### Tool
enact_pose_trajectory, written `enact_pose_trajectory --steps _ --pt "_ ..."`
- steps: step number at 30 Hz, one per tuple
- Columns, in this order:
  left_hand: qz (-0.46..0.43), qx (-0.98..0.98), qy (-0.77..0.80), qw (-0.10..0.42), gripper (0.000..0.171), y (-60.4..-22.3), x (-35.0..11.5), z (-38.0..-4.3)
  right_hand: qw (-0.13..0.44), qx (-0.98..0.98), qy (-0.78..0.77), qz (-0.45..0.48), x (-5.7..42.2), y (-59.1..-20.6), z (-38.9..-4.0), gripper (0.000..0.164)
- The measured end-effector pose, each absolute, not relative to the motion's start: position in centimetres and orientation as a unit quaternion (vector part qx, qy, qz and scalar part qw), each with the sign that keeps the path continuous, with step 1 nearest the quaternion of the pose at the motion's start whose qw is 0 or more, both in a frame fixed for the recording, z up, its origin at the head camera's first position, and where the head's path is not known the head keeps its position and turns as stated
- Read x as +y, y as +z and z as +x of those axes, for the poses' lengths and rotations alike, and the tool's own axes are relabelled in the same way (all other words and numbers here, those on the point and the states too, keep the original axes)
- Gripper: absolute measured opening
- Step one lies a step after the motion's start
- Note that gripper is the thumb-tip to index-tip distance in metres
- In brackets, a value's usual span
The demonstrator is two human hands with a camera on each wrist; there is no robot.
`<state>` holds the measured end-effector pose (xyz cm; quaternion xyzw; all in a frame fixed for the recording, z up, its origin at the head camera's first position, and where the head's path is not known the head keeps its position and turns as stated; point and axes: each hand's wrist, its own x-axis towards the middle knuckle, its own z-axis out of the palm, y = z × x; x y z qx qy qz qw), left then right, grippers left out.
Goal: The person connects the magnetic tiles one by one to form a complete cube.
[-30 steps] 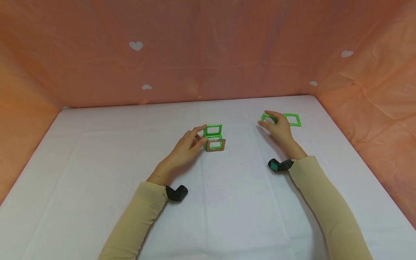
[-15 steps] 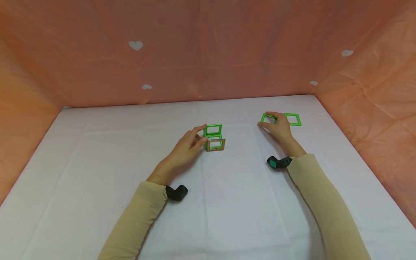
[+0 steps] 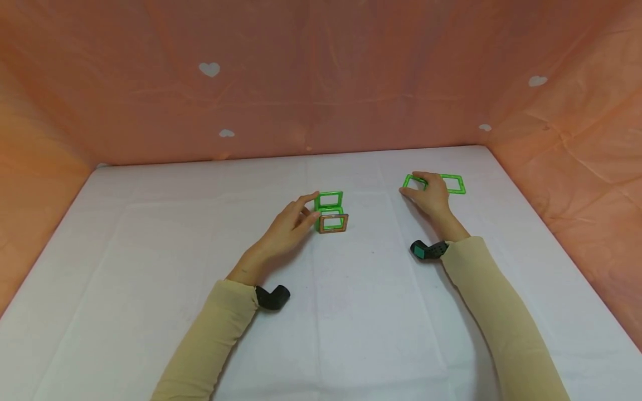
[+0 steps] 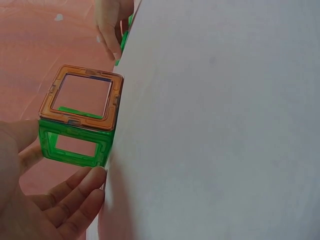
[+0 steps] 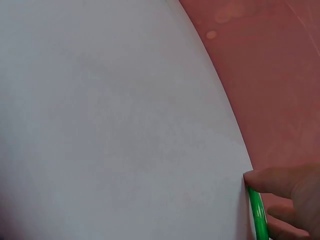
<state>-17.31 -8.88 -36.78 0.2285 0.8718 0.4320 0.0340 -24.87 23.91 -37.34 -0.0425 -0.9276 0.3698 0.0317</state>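
Observation:
My left hand [image 3: 283, 231] holds a small box-like build of square magnetic tiles between thumb and fingers. Its tiles are green-framed [image 4: 75, 132], except for one orange-brown tile [image 4: 114, 102] that faces the left wrist camera. In the head view this brown tile stands at the near side, with a green tile [image 3: 331, 193] at the back. Farther right, my right hand [image 3: 434, 197] pinches a loose green tile [image 5: 258, 215] by its edges, thumb at one side and fingers at the other. The hand partly covers that tile.
Another green square tile [image 3: 461, 185] lies just right of my right hand, partly behind it. A white cloth [image 3: 361, 312] covers the table. Orange curtains [image 3: 311, 78] with white hearts rise along the back and sides. A small black device [image 3: 273, 298] sits at each wrist.
My right hand has shifted slightly to the right with its tile, covering more of the tile beside it. The left hand and the build stay in place.

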Motion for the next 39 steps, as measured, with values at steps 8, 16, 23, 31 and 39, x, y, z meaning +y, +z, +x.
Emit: enact_pose_trajectory --steps 8,16,23,31,39 --pt "0.23 0.872 0.431 0.035 0.049 -36.97 -8.9 -17.44 0.029 -0.928 0.368 -0.053 23.95 -37.22 -24.78 0.059" --pt "0.232 0.872 0.43 0.036 0.05 -36.9 -8.87 -17.36 0.023 -0.924 0.376 -0.067 23.85 -37.0 -24.63 0.059" --pt "0.23 0.875 0.425 0.037 0.05 -36.95 -8.87 -17.45 0.029 -0.915 0.397 -0.063 23.9 -36.87 -24.51 0.06" --pt "0.23 0.874 0.426 0.032 0.05 -36.94 -8.84 -17.38 0.032 -0.888 0.454 -0.071 23.94 -36.97 -24.33 0.062" --pt "0.228 0.878 0.419 0.03 0.049 -36.78 -8.82 -17.32 0.04 -0.879 0.471 -0.065 23.98 -36.91 -24.34 0.062"
